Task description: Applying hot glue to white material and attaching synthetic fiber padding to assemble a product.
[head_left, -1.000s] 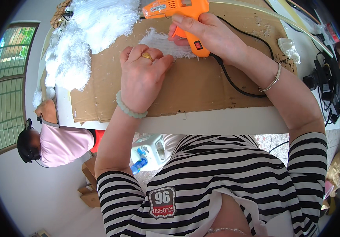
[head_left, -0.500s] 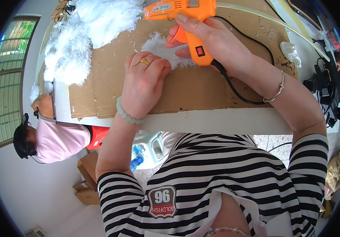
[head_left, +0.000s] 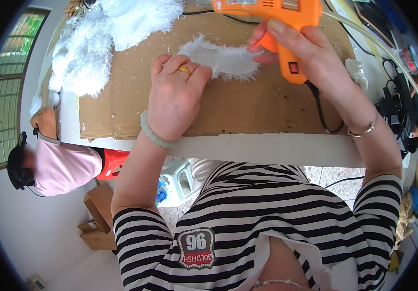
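Observation:
An orange glue gun (head_left: 286, 36) is gripped in my right hand (head_left: 311, 51), its nozzle pointing left and its cord trailing from the handle's base. A clear glue stick (head_left: 359, 35) runs out of its back end. On the cardboard sheet (head_left: 247, 109) lies a strip of white fuzzy fabric (head_left: 226, 59) with frayed edges. My left hand (head_left: 177, 89) rests at the strip's left end, fingers curled down with the tips hidden. What those fingers pinch, if anything, cannot be made out. The glue gun is held above and to the right of the strip.
A heap of white fuzzy fabric (head_left: 85, 60) lies at the far left of the table. Crumpled clear plastic (head_left: 357, 72) sits at the cardboard's right edge, near black cables and adapters (head_left: 395, 104). A person in a pink shirt (head_left: 65, 165) works at the left.
My right hand has carried the glue gun to the right, away from my left hand, uncovering more of the fuzzy strip. My left hand stays nearly in place.

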Demonstrator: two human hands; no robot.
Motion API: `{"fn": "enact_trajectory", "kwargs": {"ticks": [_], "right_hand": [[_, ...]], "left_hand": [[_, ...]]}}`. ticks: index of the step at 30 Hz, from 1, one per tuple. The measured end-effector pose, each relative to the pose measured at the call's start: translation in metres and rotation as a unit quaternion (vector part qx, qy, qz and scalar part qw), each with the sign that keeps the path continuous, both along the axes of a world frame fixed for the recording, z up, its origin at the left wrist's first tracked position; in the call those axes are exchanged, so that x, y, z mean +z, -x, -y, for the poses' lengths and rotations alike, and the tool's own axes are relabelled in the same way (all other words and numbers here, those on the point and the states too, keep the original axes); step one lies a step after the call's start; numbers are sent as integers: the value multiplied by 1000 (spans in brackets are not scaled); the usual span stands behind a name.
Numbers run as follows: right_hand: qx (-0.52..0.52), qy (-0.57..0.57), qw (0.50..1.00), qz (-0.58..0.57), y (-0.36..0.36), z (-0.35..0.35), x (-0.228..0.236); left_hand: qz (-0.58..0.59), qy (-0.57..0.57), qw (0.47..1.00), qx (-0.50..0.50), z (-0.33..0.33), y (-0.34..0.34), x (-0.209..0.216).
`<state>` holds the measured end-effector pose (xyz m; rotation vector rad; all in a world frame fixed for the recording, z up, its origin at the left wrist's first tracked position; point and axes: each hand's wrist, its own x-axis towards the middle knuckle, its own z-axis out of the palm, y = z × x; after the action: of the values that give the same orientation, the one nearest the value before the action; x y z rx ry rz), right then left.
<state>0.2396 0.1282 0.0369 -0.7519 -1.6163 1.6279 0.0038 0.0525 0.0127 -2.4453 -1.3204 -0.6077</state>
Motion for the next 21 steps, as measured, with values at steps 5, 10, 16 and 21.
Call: {"fn": "enact_trajectory", "kwargs": {"ticks": [5, 10, 16, 21], "right_hand": [[75, -53, 990, 106, -34, 6, 11], [153, -44, 965, 210, -36, 9, 12], [150, -4, 958, 245, -26, 12, 11], [151, -35, 960, 235, -23, 10, 5]], "left_hand": [[-15, 13, 1000, 8, 18, 6, 3], [-28, 5, 999, 17, 24, 3, 1], [-29, -20, 999, 17, 30, 1, 4], [-40, -37, 999, 2, 35, 2, -1]]}}
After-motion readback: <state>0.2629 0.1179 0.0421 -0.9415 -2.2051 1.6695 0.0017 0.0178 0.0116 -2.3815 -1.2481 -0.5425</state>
